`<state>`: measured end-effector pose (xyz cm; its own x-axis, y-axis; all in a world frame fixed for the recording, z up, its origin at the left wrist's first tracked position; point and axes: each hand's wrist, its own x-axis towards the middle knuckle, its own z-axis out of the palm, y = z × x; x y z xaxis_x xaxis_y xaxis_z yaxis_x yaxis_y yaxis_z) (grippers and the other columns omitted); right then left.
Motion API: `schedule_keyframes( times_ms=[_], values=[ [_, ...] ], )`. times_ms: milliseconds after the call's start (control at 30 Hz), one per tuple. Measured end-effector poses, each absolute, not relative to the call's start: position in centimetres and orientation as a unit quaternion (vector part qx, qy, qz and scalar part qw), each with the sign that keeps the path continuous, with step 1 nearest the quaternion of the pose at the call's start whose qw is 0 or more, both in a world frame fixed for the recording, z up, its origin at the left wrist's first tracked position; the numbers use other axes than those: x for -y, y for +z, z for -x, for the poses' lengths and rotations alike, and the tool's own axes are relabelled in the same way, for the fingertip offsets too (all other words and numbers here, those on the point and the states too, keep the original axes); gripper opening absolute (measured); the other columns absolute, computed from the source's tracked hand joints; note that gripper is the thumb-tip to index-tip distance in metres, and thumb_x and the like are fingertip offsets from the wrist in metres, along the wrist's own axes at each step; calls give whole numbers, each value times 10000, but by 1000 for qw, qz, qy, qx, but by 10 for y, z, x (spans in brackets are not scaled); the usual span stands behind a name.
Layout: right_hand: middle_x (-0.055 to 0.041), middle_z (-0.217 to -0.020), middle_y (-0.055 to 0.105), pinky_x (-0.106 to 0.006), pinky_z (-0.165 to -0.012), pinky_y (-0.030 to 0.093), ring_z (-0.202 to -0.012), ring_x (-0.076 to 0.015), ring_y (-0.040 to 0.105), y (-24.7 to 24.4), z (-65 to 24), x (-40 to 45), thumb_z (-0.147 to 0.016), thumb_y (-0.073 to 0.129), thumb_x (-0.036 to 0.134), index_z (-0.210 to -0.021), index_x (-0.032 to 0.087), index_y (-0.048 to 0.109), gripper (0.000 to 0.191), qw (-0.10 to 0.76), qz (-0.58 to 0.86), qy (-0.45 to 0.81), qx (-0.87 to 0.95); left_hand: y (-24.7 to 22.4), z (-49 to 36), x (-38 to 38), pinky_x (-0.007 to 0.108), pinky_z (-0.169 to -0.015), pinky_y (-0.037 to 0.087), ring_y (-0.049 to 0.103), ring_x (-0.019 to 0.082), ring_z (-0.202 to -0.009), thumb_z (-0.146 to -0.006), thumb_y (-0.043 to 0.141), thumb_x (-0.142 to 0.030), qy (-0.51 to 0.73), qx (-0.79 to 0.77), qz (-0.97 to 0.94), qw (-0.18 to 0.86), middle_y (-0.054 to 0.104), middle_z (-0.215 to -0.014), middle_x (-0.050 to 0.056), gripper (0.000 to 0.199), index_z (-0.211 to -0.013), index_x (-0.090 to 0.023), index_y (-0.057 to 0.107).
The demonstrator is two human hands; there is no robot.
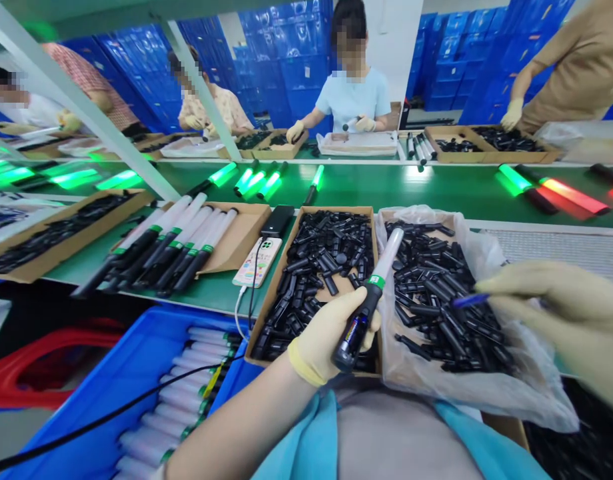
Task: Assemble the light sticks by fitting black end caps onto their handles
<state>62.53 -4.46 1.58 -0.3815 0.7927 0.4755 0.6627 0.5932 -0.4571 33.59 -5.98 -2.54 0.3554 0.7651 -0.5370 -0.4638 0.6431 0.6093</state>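
Note:
My left hand (pixel 327 331) is closed round the black handle of a light baton (pixel 375 283) with a white tube and a green collar. The baton slants up to the right, its tube unlit. A battery shows in the open side of the handle near its lower end. On the right, my gloved right hand (pixel 561 293) is smeared by motion. A thin blue object (pixel 470 301) sticks out from its fingertips; its kind is unclear. Below that hand lies a plastic-lined box (pixel 491 257) of small black parts. Another cardboard box (pixel 374 223) of black parts is behind the baton.
Unlit batons (pixel 174 247) lie piled at the left, beside a phone (pixel 257 262) with cables and a black power bank (pixel 278 221). A blue crate (pixel 51 427) holds more batons. Lit batons lie on the green conveyor (pixel 401 190). Several co-workers sit or stand across it.

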Motion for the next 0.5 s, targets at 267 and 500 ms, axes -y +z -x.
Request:
schedule_keyframes(
  times_ms=[267, 500],
  values=[
    [-10, -1004, 675, -199, -833, 530, -922, -103, 632, 2, -481, 57, -932, 558, 154, -997, 214, 682, 153, 305, 228, 229, 896, -31, -319, 72, 209, -571, 439, 512, 97, -581, -748, 758, -384, 483, -414, -236, 735, 581, -648, -6, 266, -734, -144, 644],
    [-42, -1007, 661, -213, -826, 522, -925, -120, 615, -15, -452, 55, -950, 523, 154, -1031, 189, 676, 176, 292, 192, 219, 911, -42, -293, 81, 264, -656, 435, 520, 127, -669, -750, 739, -447, 513, -396, -244, 721, 600, -728, 11, 315, -769, -141, 668]
  ],
)
